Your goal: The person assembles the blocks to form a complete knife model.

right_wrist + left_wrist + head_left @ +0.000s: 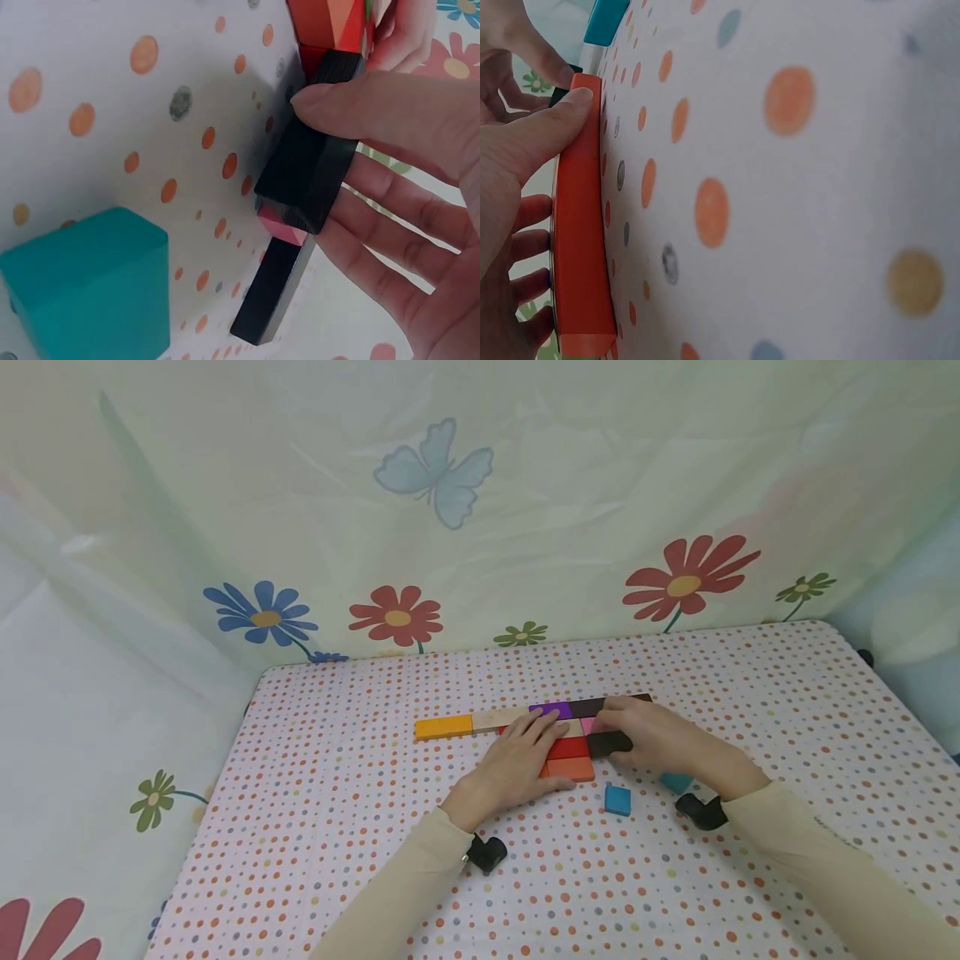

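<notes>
Colored wooden blocks lie side by side in short rows at the middle of the table. My left hand [517, 768] rests over them with fingers spread, its thumb at the near edge of an orange block [573, 768]. A red block [568, 748] lies just behind the orange one. Between thumb and fingers, my right hand [656, 735] pinches a black block [311, 161], whose end is right at the red block's end. Beyond it show a pink block [281, 225] and another black block [271, 292]. Part of the rows is hidden under my left hand.
The back row holds a yellow block [444, 727], a plain wood block [495, 720] and a purple block [553, 710]. Nearer me lie a blue block [617, 800] and a teal block [677, 782], the latter partly under my right wrist. A dotted cloth [337, 827] covers the table.
</notes>
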### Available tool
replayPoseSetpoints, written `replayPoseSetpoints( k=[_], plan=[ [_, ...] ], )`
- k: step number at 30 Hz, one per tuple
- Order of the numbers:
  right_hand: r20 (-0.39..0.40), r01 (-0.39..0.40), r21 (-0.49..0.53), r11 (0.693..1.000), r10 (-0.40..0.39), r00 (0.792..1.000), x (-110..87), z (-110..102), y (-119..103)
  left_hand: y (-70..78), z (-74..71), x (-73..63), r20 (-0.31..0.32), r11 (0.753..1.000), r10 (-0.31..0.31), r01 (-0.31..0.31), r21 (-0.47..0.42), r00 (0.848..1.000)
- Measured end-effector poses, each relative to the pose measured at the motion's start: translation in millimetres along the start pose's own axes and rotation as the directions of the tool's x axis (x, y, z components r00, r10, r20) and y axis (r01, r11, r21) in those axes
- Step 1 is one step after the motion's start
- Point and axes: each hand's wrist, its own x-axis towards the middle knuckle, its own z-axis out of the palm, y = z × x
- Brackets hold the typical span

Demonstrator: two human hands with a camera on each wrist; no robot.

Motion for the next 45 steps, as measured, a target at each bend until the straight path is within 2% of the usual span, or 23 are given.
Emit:
replayPoseSetpoints(
  k=[8, 20, 25, 33, 42, 45],
  plan=[
    [-0.032, 0.024, -0.047, 0.999, -0.026, 0.999, 0.2, 5.8, -0.1, -0.7, 2.3, 1.1, -0.001, 1.000, 0.004, -0.004, 0.007, 1.000],
    [-0.031, -0.004, -0.053, 0.999, 0.002, 1.000, 0.1, 10.4, -1.4, 1.2, 0.2, -1.1, 0.011, 1.000, -0.013, 0.013, -0.019, 1.000],
    [-0.044, 0.017, -0.059, 0.998, -0.019, 0.999, -1.2, 11.4, -0.5, 1.2, 0.8, -0.6, 0.009, 1.000, -0.014, 0.014, -0.017, 1.000],
    [-0.092, 0.038, -0.028, 0.999, -0.040, 0.995, -6.1, 11.3, 2.5, 1.1, 0.2, 0.5, 0.014, 1.000, -0.018, 0.018, 0.009, 1.000],
    [-0.093, 0.034, 0.016, 0.999, -0.032, 0.995, -9.5, 13.9, 7.2, 2.4, -1.8, -0.6, 0.023, 1.000, -0.026, 0.025, 0.009, 0.999],
    [-0.092, 0.038, 0.066, 0.997, -0.032, 0.995, -14.3, 12.1, 10.6, 3.2, -1.8, -0.8, 0.022, 1.000, -0.023, 0.022, 0.011, 0.999]
  ],
)
